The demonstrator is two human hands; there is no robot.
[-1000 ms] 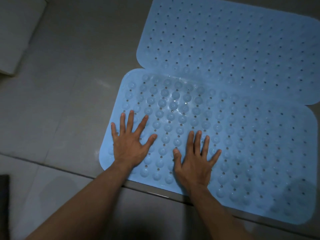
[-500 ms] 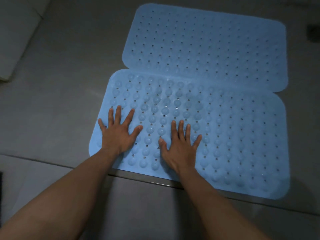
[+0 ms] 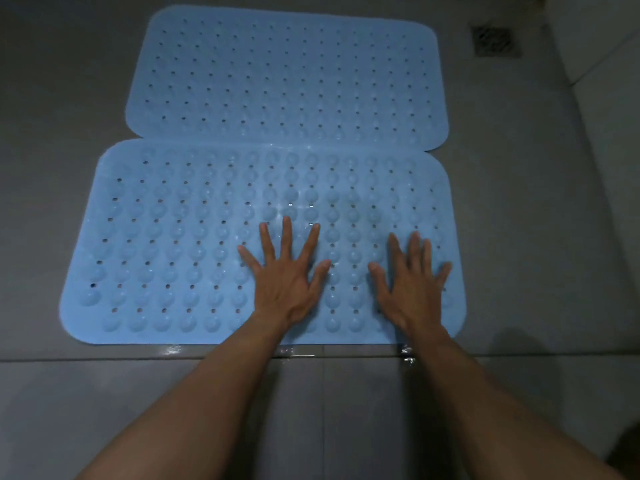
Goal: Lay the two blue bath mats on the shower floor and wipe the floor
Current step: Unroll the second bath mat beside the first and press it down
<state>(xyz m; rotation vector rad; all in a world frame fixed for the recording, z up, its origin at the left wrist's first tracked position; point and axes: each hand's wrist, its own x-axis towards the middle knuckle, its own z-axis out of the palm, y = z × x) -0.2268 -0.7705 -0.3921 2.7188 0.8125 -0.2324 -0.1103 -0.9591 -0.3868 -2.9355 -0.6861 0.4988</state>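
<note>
We've got our left hand (image 3: 285,282) and right hand (image 3: 412,289) pressed flat, fingers spread, gripping nothing, on the near mat (image 3: 166,244), its far edge overlapping the far mat (image 3: 284,74). The wet floor (image 3: 519,237) could let it slide.

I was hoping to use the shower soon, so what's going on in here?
A person presses both hands flat, fingers spread, on the nearer blue mat: left hand near its middle, right hand toward its right end. The farther blue mat lies flat beyond it, long edges meeting. Both sit on the grey floor, with a drain at the far right. Wet glints show along the nearer mat's front edge; no cloth is in view.
</note>
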